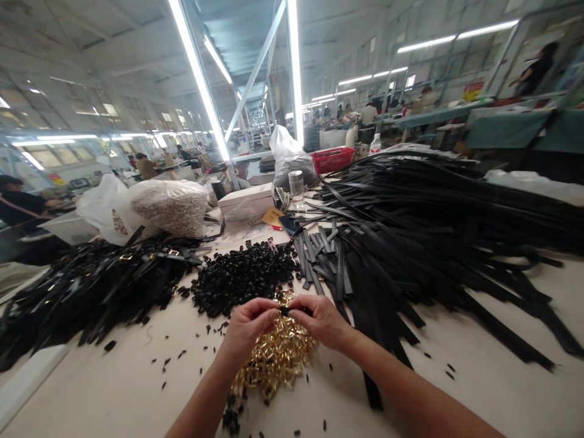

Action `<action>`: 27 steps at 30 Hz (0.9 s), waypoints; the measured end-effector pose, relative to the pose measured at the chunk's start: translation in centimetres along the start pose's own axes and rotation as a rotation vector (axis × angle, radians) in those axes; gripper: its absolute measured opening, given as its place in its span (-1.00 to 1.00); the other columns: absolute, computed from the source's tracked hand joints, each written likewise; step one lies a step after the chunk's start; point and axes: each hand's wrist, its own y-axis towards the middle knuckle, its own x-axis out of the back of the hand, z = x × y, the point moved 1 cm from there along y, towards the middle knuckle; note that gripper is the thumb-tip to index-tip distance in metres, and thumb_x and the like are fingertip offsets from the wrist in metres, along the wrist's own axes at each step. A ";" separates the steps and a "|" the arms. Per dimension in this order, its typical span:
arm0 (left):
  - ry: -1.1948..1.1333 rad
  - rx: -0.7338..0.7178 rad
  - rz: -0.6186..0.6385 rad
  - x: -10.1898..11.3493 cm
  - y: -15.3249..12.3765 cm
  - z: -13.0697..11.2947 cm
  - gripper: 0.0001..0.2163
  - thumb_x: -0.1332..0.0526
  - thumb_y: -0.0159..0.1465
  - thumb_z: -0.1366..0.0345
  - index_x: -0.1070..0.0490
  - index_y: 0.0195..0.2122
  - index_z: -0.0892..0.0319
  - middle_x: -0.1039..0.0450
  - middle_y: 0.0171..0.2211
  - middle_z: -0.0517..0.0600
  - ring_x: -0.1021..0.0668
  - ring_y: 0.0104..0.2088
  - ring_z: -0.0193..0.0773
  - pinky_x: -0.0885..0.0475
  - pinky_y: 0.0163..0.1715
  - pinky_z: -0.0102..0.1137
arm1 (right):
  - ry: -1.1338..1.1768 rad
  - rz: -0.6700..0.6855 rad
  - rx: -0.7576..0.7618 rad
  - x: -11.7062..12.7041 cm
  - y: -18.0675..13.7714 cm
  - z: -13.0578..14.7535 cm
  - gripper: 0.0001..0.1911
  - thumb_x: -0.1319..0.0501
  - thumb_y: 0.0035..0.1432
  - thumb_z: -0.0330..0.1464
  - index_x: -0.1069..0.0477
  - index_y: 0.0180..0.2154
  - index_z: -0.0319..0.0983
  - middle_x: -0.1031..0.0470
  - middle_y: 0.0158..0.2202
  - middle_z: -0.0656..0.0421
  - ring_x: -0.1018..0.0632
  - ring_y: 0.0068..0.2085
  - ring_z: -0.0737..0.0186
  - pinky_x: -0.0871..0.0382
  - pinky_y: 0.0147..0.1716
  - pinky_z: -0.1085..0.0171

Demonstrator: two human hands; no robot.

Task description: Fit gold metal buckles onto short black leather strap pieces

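My left hand point(250, 323) and my right hand point(322, 317) meet above a heap of gold metal buckles point(278, 356). Both are closed, fingertips pinching a short dark piece, seemingly part of a black strap point(285, 311); most of it is hidden by the fingers. Just beyond the left hand lies a mound of small black loops point(246, 274). To the right of my hands, long black straps point(387, 274) fan out over the table. Another pile of black straps point(109, 280), some with gold buckles on them, spreads at the left.
Plastic bags point(168, 204) of small parts stand at the back left, beside a white box point(246, 204). A clear jar point(296, 187), a red basket point(334, 159) and a bottle point(375, 144) are farther back. Black scraps dot the pale table point(128, 389). People work in the distance.
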 end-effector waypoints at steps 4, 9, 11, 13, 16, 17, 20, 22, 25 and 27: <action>-0.105 0.017 -0.072 0.5 0.5 0.6 -0.73 -0.45 -0.03 0.16 -0.57 -0.36 0.21 -0.46 -0.54 -0.09 -0.39 -0.56 -0.44 -0.31 -0.54 -0.56 | 0.205 0.054 -0.053 -0.2 0.0 0.0 -0.83 -0.20 0.12 -0.30 -0.50 -0.35 -0.26 -0.40 -0.54 0.26 -0.34 -0.52 0.40 -0.21 -0.52 0.40; -0.435 0.155 -0.028 0.2 0.8 1.0 -0.69 -0.52 -0.13 0.20 -0.56 -0.39 0.22 -0.50 -0.44 -0.06 -0.47 -0.50 -0.48 -0.40 -0.47 -0.61 | 0.408 0.116 -0.138 -0.5 -0.1 0.0 -0.75 -0.23 0.07 -0.21 -0.45 -0.33 -0.28 -0.25 -0.61 0.33 -0.22 -0.62 0.47 -0.08 -0.64 0.44; -0.439 0.177 -0.006 -0.1 0.5 0.8 -0.67 -0.50 -0.09 0.16 -0.56 -0.35 0.23 -0.51 -0.43 -0.04 -0.48 -0.52 -0.47 -0.41 -0.50 -0.61 | 0.387 0.104 -0.135 -0.5 -0.1 0.1 -0.77 -0.23 0.08 -0.22 -0.44 -0.34 -0.28 -0.26 -0.60 0.32 -0.23 -0.61 0.47 -0.09 -0.63 0.44; -0.385 0.164 0.003 -0.3 0.2 0.5 -0.63 -0.47 -0.05 0.11 -0.57 -0.28 0.23 -0.53 -0.40 0.00 -0.49 -0.52 -0.44 -0.42 -0.49 -0.57 | 0.340 0.082 -0.127 -0.5 -0.1 0.3 -0.80 -0.22 0.08 -0.25 -0.44 -0.36 -0.27 -0.27 -0.60 0.32 -0.24 -0.60 0.46 -0.10 -0.61 0.43; -0.226 0.086 0.030 -0.5 -0.2 0.2 -0.62 -0.46 -0.03 0.17 -0.57 -0.19 0.20 -0.57 -0.31 0.04 -0.53 -0.42 -0.35 -0.45 -0.36 -0.49 | 0.283 0.053 -0.101 -0.4 -0.1 0.3 -0.82 -0.21 0.09 -0.27 -0.45 -0.37 -0.27 -0.31 -0.57 0.29 -0.27 -0.56 0.44 -0.13 -0.57 0.42; -0.155 0.052 0.047 -0.6 -0.3 0.1 -0.63 -0.46 -0.03 0.20 -0.57 -0.18 0.18 -0.58 -0.29 0.04 -0.54 -0.38 -0.30 -0.45 -0.32 -0.46 | 0.274 0.050 -0.087 -0.5 -0.1 0.3 -0.83 -0.21 0.09 -0.28 -0.46 -0.36 -0.27 -0.33 -0.56 0.28 -0.28 -0.55 0.43 -0.13 -0.56 0.42; 0.027 -0.079 0.096 -0.8 -0.4 0.3 -0.71 -0.42 0.02 0.23 -0.59 -0.20 0.14 -0.58 -0.24 0.04 -0.54 -0.24 -0.20 -0.42 -0.19 -0.40 | 0.227 0.050 -0.019 -0.6 -0.2 0.3 -0.85 -0.19 0.11 -0.33 -0.48 -0.36 -0.27 -0.34 -0.55 0.28 -0.28 -0.54 0.43 -0.14 -0.54 0.42; 0.081 -0.141 0.102 -0.8 -0.4 0.6 -0.74 -0.40 0.05 0.23 -0.59 -0.21 0.13 -0.57 -0.24 0.03 -0.53 -0.20 -0.18 -0.40 -0.15 -0.39 | 0.179 0.043 0.039 -0.7 -0.3 0.4 -0.85 -0.16 0.12 -0.37 -0.49 -0.35 -0.27 -0.39 -0.52 0.26 -0.33 -0.51 0.41 -0.19 -0.50 0.41; 0.064 -0.120 0.081 -0.8 -0.4 0.9 -0.75 -0.39 0.08 0.21 -0.58 -0.22 0.14 -0.56 -0.27 0.02 -0.52 -0.26 -0.22 -0.40 -0.22 -0.41 | 0.072 0.029 0.120 -0.4 -0.4 0.7 -0.83 -0.16 0.10 -0.44 -0.50 -0.28 -0.26 -0.50 -0.38 0.20 -0.45 -0.38 0.33 -0.30 -0.35 0.37; 0.013 -0.066 0.069 -0.8 -0.5 0.9 -0.75 -0.40 0.06 0.20 -0.58 -0.24 0.16 -0.57 -0.31 0.01 -0.51 -0.34 -0.27 -0.40 -0.31 -0.45 | -0.005 0.057 0.159 -0.1 -0.5 1.1 -0.82 -0.16 0.11 -0.44 -0.51 -0.26 -0.25 -0.53 -0.35 0.19 -0.48 -0.34 0.30 -0.32 -0.30 0.35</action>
